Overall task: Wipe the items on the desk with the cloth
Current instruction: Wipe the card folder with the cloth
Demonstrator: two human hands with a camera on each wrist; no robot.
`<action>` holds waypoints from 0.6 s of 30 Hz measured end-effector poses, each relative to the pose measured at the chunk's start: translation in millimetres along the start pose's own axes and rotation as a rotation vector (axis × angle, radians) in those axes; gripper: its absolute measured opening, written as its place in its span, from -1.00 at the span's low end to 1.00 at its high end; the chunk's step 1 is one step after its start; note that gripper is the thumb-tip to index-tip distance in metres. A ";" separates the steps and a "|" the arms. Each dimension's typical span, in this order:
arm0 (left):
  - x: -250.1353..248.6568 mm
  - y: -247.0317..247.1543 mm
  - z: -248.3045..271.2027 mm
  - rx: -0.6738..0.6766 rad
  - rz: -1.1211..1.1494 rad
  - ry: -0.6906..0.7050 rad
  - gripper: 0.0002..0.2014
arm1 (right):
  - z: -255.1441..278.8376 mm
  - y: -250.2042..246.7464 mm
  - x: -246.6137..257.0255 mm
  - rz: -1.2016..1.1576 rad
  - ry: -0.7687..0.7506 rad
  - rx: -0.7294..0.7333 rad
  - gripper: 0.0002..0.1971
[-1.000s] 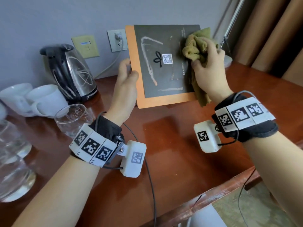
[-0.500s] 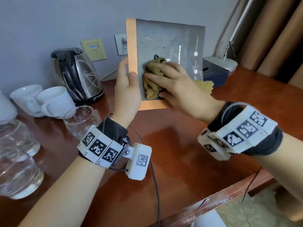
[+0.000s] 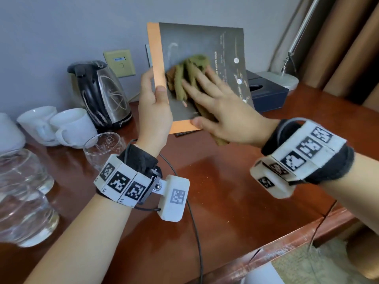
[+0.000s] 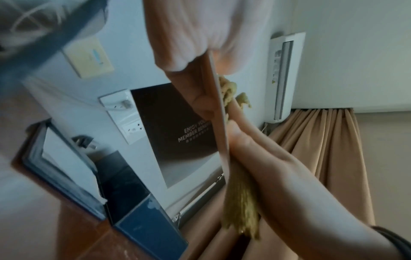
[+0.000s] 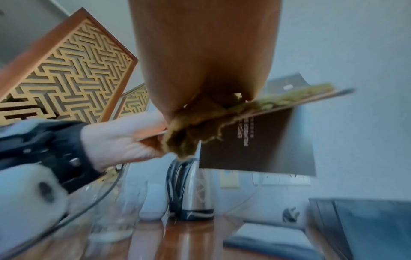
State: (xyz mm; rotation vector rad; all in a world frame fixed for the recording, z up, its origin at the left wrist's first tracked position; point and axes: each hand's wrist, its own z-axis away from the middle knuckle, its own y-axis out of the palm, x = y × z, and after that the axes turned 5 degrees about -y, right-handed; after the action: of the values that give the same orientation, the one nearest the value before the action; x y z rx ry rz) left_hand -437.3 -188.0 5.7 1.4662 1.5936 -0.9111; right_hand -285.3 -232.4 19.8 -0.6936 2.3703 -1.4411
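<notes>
Over the desk (image 3: 225, 201), left to right: left hand (image 3: 154, 111) pinches the card (image 3: 205, 44) by its orange edge, upright above the wood. Right hand (image 3: 221, 111), fingers spread flat, presses the green cloth (image 3: 188, 76) onto the dark face. Mid-wipe; next, probably sweep across the unwiped right side.

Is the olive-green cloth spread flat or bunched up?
Bunched: the olive-green cloth lies in thick folds under the right hand on the dark card.
</notes>
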 end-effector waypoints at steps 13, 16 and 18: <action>1.4 9.6 9.3 0.101 -0.137 -0.021 -0.67 | -28.8 -37.0 -13.5 -0.151 0.158 -0.124 -0.47; 3.6 8.8 8.1 0.112 -0.121 -0.097 -0.67 | -29.3 -39.9 -21.5 -0.322 0.269 -0.133 -0.76; 3.2 10.9 9.6 0.143 -0.086 -0.151 -0.70 | -33.2 -44.2 -30.4 -0.471 0.403 -0.342 -0.80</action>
State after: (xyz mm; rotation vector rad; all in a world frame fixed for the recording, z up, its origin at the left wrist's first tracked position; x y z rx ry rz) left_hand -425.9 -194.3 -1.5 1.3976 1.5164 -1.1781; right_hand -264.0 -208.3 74.0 -1.2156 2.9529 -1.4677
